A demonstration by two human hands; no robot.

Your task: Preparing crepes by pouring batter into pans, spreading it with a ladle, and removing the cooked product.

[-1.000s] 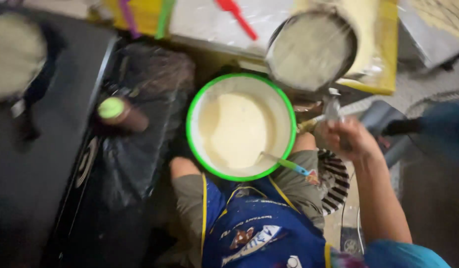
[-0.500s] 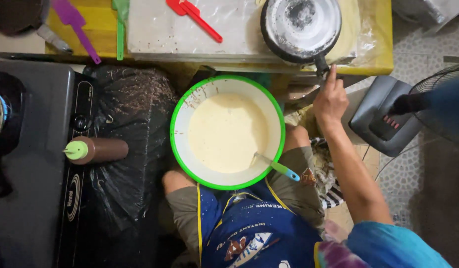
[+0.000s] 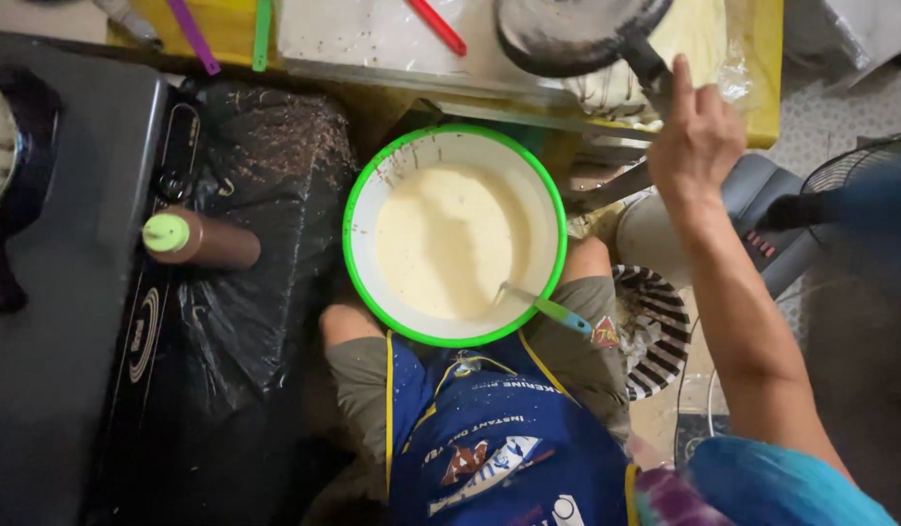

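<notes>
A green-rimmed bowl (image 3: 454, 234) of pale batter sits between the knees, a spoon (image 3: 546, 308) leaning inside it. To its left a brown bottle (image 3: 199, 240) lies on black plastic. Farther off, the right hand (image 3: 697, 146) has its fingers closed around the handle of a pan (image 3: 572, 31), which rests on the bench (image 3: 382, 44). The left hand is out of sight.

bowl (image 3: 358, 200): white, green rim; batter (image 3: 450, 239): cream; apron (image 3: 489, 438): blue, yellow trim; basket (image 3: 665, 331): black-white stripes
</notes>
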